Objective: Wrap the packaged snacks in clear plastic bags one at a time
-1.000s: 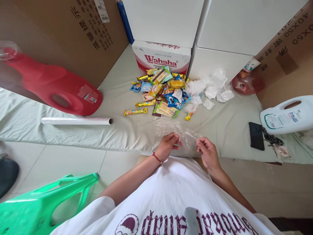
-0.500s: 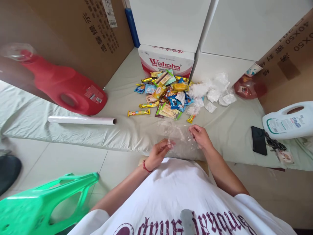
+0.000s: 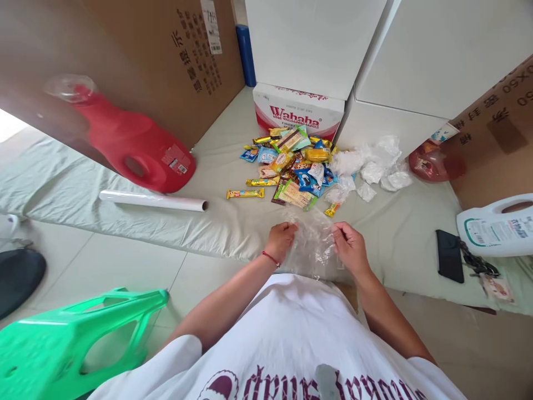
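- There is a single view, from a camera worn on the person's head, so no second view shares the scene.
- It looks forward and steeply down over the white shirt (image 3: 291, 339), which fills the 6 o'clock edge.
- The left hand (image 3: 281, 240) and right hand (image 3: 350, 247) sit close, just below centre.
- The snack pile (image 3: 291, 166) lies farther off toward 12 o'clock, with the cardboard box (image 3: 166, 61) at 10 o'clock.
- The wide lens bends the edges.
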